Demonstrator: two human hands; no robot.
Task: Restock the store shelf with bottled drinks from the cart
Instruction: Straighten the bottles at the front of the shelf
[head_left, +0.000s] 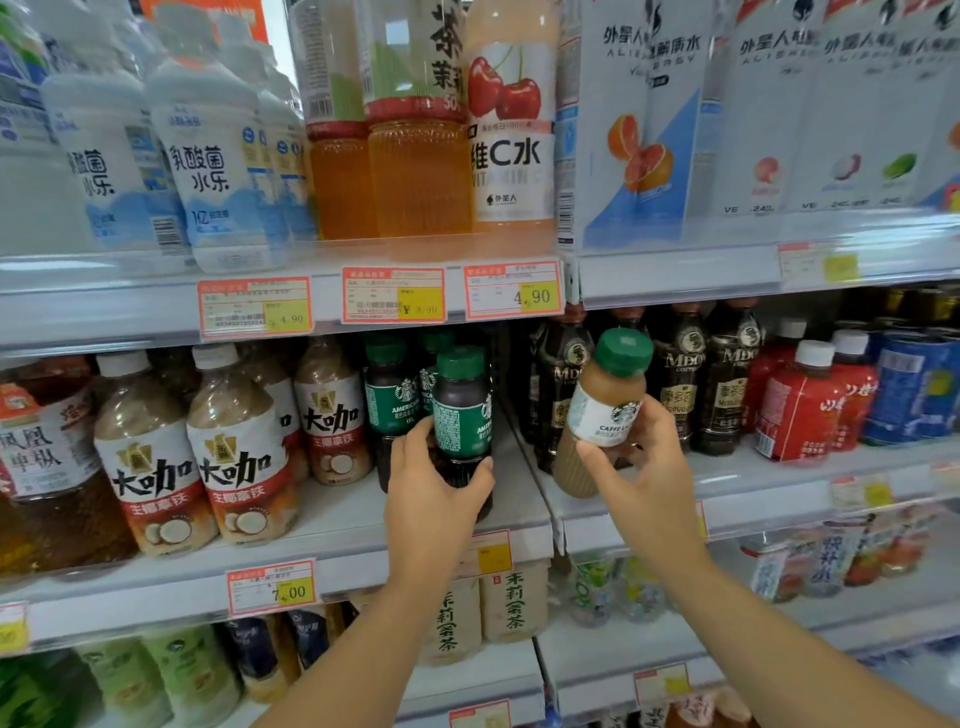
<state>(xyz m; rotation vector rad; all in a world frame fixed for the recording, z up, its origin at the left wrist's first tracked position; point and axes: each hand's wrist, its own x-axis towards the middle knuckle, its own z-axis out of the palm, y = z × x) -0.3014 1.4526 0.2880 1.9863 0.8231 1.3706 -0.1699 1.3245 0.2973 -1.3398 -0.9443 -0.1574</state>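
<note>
Dark btl (461, 410) base behind L hand (434, 499); latte btl (607, 400) in R hand (647, 473).

This is a shop's drinks aisle: tiered white shelves (340, 512) carry packed rows of bottled drinks (239, 457) facing outward, and red-and-yellow price tags (393, 294) with printed prices sit along the shelf edges.

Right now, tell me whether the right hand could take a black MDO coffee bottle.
Probably not yet: the right hand is near, but its grip is full with the latte bottle, held just in front of the MDO bottles. Shelve that first.
</note>
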